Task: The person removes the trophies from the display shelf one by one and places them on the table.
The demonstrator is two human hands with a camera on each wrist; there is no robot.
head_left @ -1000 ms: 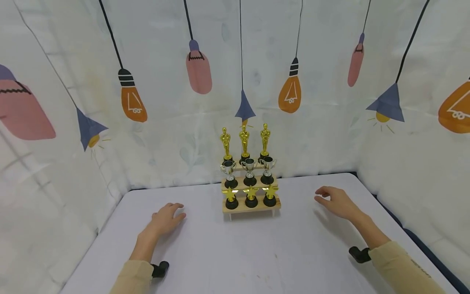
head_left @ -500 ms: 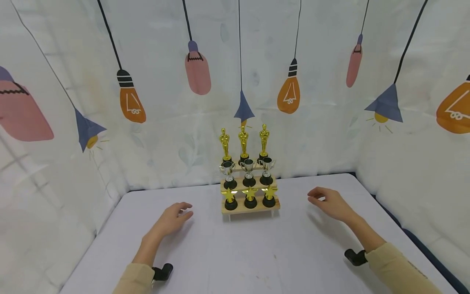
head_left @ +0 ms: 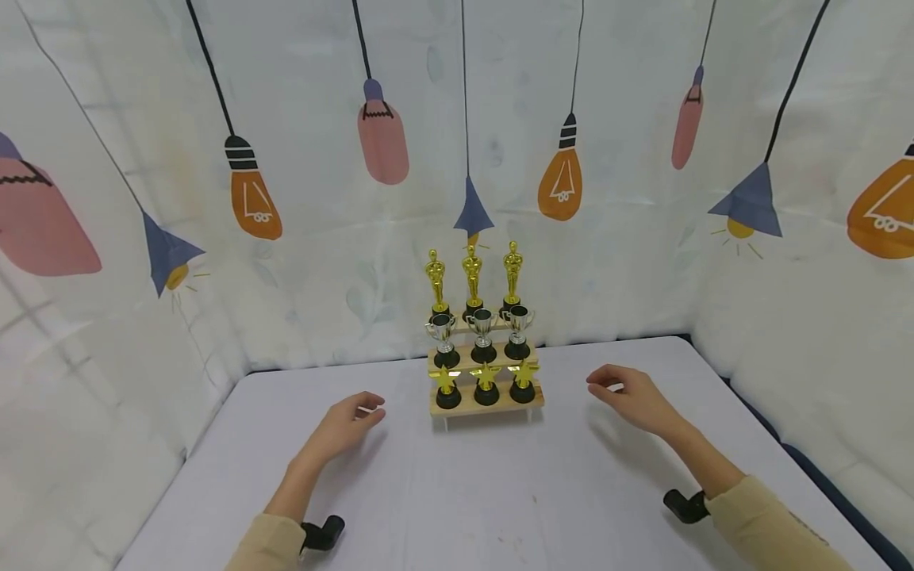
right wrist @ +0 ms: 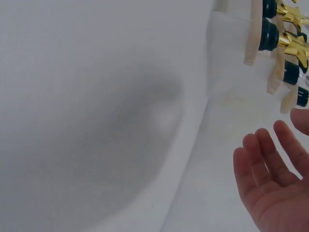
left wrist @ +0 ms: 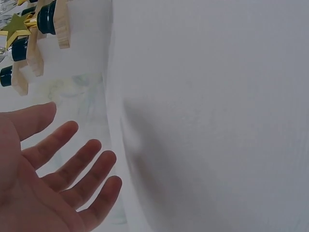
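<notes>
A wooden three-tier stand (head_left: 493,407) holds small trophies at the back middle of the table. Gold star trophies (head_left: 486,384) fill its lowest step, silver cups (head_left: 483,335) the middle one, and gold figure trophies (head_left: 473,279) the top. To the left of the stand my left hand (head_left: 346,427) hovers over the cloth, fingers relaxed and holding nothing. My right hand (head_left: 631,399) hangs at the other side, its fingers pointing inward and loosely bent, also holding nothing. In the left wrist view, a star trophy (left wrist: 17,26) shows above the spread fingers (left wrist: 91,166).
A white cloth covers the table (head_left: 457,500), with a few faint stains near the front. Behind it hangs a pale curtain (head_left: 321,277) printed with lamps and bulbs. A black wrist camera (head_left: 323,532) sits under the left sleeve.
Both hands have moved inward toward the stand, the left to the right and the right to the left. The stand and its trophies stay in place.
</notes>
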